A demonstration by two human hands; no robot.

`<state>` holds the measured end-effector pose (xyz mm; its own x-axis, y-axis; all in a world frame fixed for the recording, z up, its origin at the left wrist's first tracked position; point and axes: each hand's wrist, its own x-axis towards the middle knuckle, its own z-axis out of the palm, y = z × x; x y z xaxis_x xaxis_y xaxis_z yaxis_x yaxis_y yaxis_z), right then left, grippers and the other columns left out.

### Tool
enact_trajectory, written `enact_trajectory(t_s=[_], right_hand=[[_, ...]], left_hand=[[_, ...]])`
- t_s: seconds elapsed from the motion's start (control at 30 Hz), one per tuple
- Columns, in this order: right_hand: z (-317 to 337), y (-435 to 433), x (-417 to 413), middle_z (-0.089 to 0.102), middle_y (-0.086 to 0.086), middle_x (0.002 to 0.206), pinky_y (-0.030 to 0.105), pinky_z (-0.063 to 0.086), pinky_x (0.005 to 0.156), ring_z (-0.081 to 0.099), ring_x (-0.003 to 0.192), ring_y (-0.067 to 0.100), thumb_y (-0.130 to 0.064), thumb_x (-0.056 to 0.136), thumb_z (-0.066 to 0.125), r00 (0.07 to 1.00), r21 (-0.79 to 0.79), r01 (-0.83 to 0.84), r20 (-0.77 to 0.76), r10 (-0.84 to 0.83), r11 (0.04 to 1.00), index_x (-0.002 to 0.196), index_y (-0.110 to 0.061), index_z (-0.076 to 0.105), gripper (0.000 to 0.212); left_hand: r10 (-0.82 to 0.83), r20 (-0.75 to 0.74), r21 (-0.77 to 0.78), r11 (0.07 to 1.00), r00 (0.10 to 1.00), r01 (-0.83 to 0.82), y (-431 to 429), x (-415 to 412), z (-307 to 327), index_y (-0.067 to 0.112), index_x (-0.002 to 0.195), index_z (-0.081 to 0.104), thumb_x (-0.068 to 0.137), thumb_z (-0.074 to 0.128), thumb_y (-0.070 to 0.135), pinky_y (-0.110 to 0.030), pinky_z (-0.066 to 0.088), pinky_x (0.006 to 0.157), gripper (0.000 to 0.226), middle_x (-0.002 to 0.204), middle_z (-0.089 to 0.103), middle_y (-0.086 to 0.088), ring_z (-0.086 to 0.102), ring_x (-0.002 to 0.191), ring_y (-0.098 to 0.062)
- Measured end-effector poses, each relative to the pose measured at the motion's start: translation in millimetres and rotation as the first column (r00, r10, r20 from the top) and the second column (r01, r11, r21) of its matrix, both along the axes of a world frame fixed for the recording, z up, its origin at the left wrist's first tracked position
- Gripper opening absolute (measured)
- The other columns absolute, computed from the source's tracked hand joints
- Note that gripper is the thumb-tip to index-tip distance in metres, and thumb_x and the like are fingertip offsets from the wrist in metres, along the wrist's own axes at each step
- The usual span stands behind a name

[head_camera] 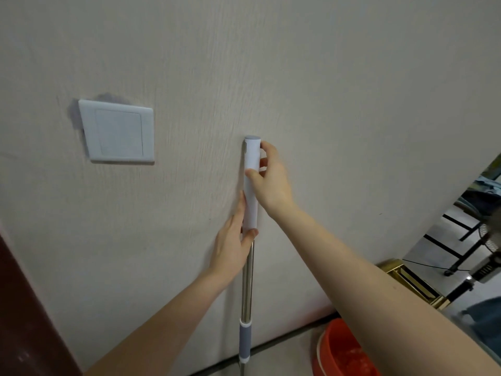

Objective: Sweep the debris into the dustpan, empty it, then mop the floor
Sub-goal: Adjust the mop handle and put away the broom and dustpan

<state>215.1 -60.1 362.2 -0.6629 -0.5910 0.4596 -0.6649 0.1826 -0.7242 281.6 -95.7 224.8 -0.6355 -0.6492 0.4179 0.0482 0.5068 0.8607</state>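
**Where the mop handle (250, 185) stands: upright at the wall (325, 77), both hands on it**

Because the bottom edge cuts the pole off just below its grey sleeve, the mop's head cannot be seen. The handle stands upright with its white top grip touching or nearly touching the far wall.

The right hand (271, 177) grips the white part near the cap, thumb across the front and fingers curled round from the right. The left hand (230, 248) holds lower down, where white grip meets steel tube. Its thumb is hooked over the front, and its fingers run up the left side, their tips hidden behind the handle.

On the wall to the left sits a white switch plate (118, 131). A dark red door frame (27, 308) crosses the near left corner. A red bucket (341, 351) stands on the floor (284, 356) right of the pole, largely covered by the right forearm. Farther right, past a gold-coloured threshold (406, 278), is what looks like a standing fan (490, 240), blurred and cut by the edge.
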Motion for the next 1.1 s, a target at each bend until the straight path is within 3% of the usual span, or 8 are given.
enact_trajectory(t_s=[0.23,0.3,0.4,0.57,0.7,0.87,1.1], right_hand=[[5.4,-0.4,-3.9,0.057,0.001,0.111,0.040,0.054,0.085,0.059,0.099,0.021,-0.013,0.090,0.056,1.000,-0.035,0.007,0.022,-0.006,0.999,0.138,-0.020,0.043,0.050],[5.9,3.7,-5.3,0.055,-0.003,0.106,0.035,0.053,0.082,0.058,0.094,0.017,-0.012,0.091,0.057,0.999,-0.033,-0.024,0.028,0.025,0.999,0.137,-0.018,0.045,0.048],[4.9,12.8,-8.2,0.055,0.001,0.114,0.031,0.051,0.083,0.058,0.095,0.017,-0.016,0.091,0.061,0.999,0.024,-0.040,0.003,0.040,0.999,0.137,-0.020,0.046,0.049],[-7.6,53.0,-13.8,0.055,0.002,0.117,0.030,0.052,0.084,0.060,0.094,0.017,-0.023,0.092,0.062,0.997,0.109,-0.076,0.004,0.076,0.991,0.137,-0.023,0.048,0.046],[-22.8,102.0,-29.3,0.058,0.003,0.114,0.034,0.053,0.084,0.061,0.092,0.017,-0.026,0.093,0.061,0.999,0.176,-0.046,-0.003,0.047,0.983,0.131,-0.021,0.055,0.039],[-45.5,191.6,-53.5,0.062,0.000,0.097,0.033,0.051,0.075,0.057,0.078,0.017,-0.024,0.093,0.060,0.997,0.223,-0.035,0.071,0.019,0.974,0.118,-0.020,0.063,0.026],[-85.9,359.7,-89.8,0.061,-0.004,0.085,0.034,0.052,0.079,0.060,0.084,0.016,-0.019,0.093,0.060,0.989,0.323,-0.022,0.148,-0.027,0.946,0.110,-0.015,0.070,0.020]], left_hand=[[-0.023,0.042,-0.052,0.998,0.999,0.025,-7.1,-4.1,5.7,0.051,0.146,-0.008,0.094,0.057,0.019,-0.044,0.050,0.097,0.089,0.146,0.046,0.000,0.056,0.121,-0.021],[0.005,0.039,-0.064,0.998,0.999,-0.003,-4.4,-4.0,5.4,0.052,0.146,-0.008,0.093,0.058,0.020,-0.044,0.050,0.098,0.090,0.146,0.045,-0.001,0.055,0.122,-0.020],[0.077,0.006,-0.048,0.996,0.997,-0.077,1.4,-2.5,4.2,0.053,0.145,-0.005,0.092,0.061,0.019,-0.043,0.051,0.096,0.091,0.144,0.045,0.000,0.054,0.123,-0.020],[0.234,-0.012,-0.138,0.963,0.972,-0.234,24.3,8.1,-7.3,0.036,0.151,0.013,0.086,0.067,0.012,-0.029,0.054,0.082,0.087,0.119,0.041,0.000,0.057,0.094,-0.013],[0.312,0.056,-0.205,0.933,0.948,-0.295,52.5,15.8,-11.6,0.023,0.148,0.030,0.082,0.071,0.013,-0.019,0.038,0.086,0.078,0.121,0.039,-0.005,0.048,0.097,-0.011],[0.257,0.115,-0.206,0.951,0.959,-0.230,110.0,10.1,-19.5,0.021,0.134,0.049,0.083,0.069,0.012,-0.029,0.044,0.095,0.056,0.116,0.047,-0.003,0.052,0.105,-0.015],[0.058,0.199,-0.199,0.980,0.978,-0.017,235.1,-28.6,-47.2,0.027,0.108,0.062,0.081,0.068,0.012,-0.036,0.054,0.076,0.032,0.082,0.059,0.010,0.059,0.078,-0.008]])
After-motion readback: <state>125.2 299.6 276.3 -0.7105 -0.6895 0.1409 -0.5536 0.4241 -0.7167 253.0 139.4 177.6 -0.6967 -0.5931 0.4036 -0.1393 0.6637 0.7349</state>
